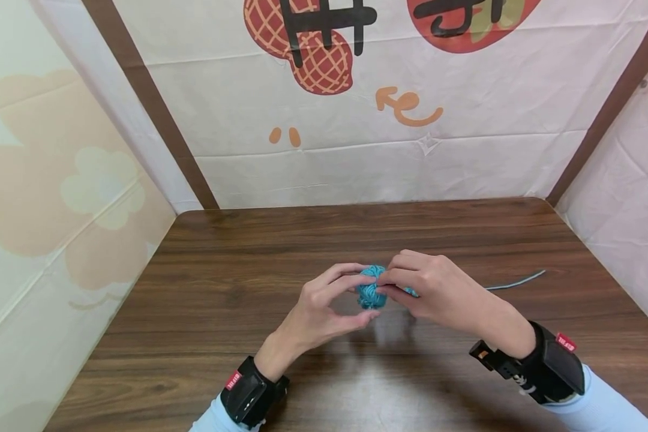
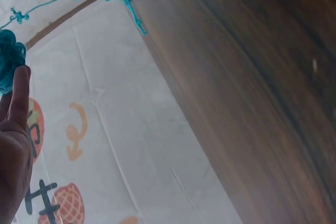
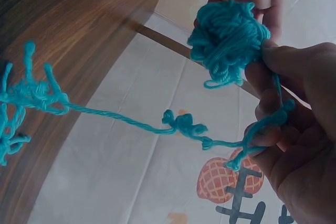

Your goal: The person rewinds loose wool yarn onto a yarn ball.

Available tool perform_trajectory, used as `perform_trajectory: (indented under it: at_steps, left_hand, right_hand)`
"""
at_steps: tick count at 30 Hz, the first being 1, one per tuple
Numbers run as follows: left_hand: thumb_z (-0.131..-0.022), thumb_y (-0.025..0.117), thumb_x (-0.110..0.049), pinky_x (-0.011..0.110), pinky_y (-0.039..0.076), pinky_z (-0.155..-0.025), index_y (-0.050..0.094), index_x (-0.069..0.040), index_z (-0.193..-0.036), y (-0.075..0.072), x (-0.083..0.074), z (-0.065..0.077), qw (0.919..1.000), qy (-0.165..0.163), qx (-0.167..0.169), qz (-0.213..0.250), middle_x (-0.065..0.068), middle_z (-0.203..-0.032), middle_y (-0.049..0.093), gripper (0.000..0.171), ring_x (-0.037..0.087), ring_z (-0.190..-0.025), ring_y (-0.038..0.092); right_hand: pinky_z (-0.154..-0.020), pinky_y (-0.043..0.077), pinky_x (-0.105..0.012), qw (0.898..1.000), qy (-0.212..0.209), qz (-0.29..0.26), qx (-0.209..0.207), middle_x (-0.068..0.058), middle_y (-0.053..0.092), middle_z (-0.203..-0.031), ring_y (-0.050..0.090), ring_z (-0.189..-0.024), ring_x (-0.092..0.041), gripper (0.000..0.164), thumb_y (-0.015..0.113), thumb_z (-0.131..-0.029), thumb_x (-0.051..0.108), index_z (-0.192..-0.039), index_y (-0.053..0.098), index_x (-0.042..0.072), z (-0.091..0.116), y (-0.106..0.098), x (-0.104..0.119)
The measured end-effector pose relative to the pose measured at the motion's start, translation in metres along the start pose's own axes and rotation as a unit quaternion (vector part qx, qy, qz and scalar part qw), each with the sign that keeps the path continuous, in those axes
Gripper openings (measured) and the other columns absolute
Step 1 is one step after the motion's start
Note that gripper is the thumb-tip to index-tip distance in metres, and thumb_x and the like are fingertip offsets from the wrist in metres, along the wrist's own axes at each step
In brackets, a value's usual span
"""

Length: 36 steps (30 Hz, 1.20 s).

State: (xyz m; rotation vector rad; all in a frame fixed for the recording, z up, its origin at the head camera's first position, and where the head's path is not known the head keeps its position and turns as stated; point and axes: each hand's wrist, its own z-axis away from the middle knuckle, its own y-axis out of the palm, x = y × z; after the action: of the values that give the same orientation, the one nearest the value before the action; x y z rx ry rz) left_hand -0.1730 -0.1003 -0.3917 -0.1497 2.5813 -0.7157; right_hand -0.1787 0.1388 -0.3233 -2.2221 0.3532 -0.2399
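The blue yarn ball is held over the table, toward five o'clock from the middle of the head view. At its nine o'clock, the left hand holds it, fingers along the top and thumb underneath, spread about a ball's width. At three o'clock, the right hand is nearly closed: thumb and forefinger pinch a strand at the ball's edge, while the lower fingers hold a knotted bit.

From there, yarn runs toward nine o'clock in the right wrist view to a tangled clump, cut off by the frame. The left wrist view crops the ball and left hand; in the head view the right hand hides some yarn.
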Motion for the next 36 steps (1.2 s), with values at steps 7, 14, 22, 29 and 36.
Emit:
perform_trajectory:
  at_steps: [7,14,22,29,36]
  left_hand:
    - [-0.078,0.083,0.002,0.024,0.063,-0.084,0.067,-0.006,-0.114,0.004,-0.001,0.0,0.9993,-0.019,-0.006,0.033,0.012,-0.119,0.068,0.04,0.02,-0.106,0.071]
    - [-0.078,0.082,0.001,0.024,0.062,-0.086,0.067,-0.008,-0.11,0.004,-0.004,0.001,0.9984,-0.032,0.004,0.046,0.011,-0.118,0.068,0.037,0.019,-0.106,0.071]
    - [-0.078,0.081,0.001,0.022,0.061,-0.087,0.068,-0.009,-0.107,0.003,-0.008,0.002,0.9978,-0.034,0.026,0.051,0.011,-0.121,0.066,0.034,0.019,-0.103,0.071]
    - [-0.077,0.083,-0.004,0.024,0.061,-0.088,0.068,-0.011,-0.108,0.003,-0.012,0.002,0.9983,-0.014,0.034,0.046,0.01,-0.122,0.067,0.036,0.016,-0.102,0.071]
    - [-0.075,0.084,-0.004,0.025,0.061,-0.09,0.068,-0.01,-0.107,0.003,-0.015,0.001,0.998,-0.005,0.033,0.054,0.01,-0.121,0.067,0.036,0.018,-0.106,0.07]
  right_hand:
    - [-0.061,0.046,-0.007,1.0,0.004,-0.017,0.001,0.008,0.063,-0.086,0.055,-0.072,0.0,0.022,0.086,-0.079,0.006,-0.096,0.076,0.014,-0.001,-0.003,-0.002]
    - [-0.059,0.045,-0.008,0.999,0.013,-0.029,-0.01,0.008,0.064,-0.086,0.055,-0.069,0.0,0.028,0.087,-0.076,0.0,-0.098,0.076,0.013,-0.001,-0.006,-0.01]
    - [-0.062,0.045,-0.008,0.998,0.02,-0.051,-0.022,0.006,0.067,-0.087,0.058,-0.072,-0.002,0.03,0.085,-0.074,-0.005,-0.097,0.075,0.012,0.0,-0.006,-0.02]
    - [-0.058,0.043,-0.011,0.995,0.033,-0.092,-0.033,0.002,0.071,-0.086,0.058,-0.069,-0.002,0.025,0.081,-0.078,-0.008,-0.097,0.076,0.008,0.002,-0.004,-0.034]
    - [-0.055,0.037,-0.01,0.993,0.062,-0.091,-0.035,0.006,0.07,-0.082,0.049,-0.063,0.001,0.022,0.081,-0.08,-0.006,-0.094,0.077,0.01,0.004,-0.004,-0.044]
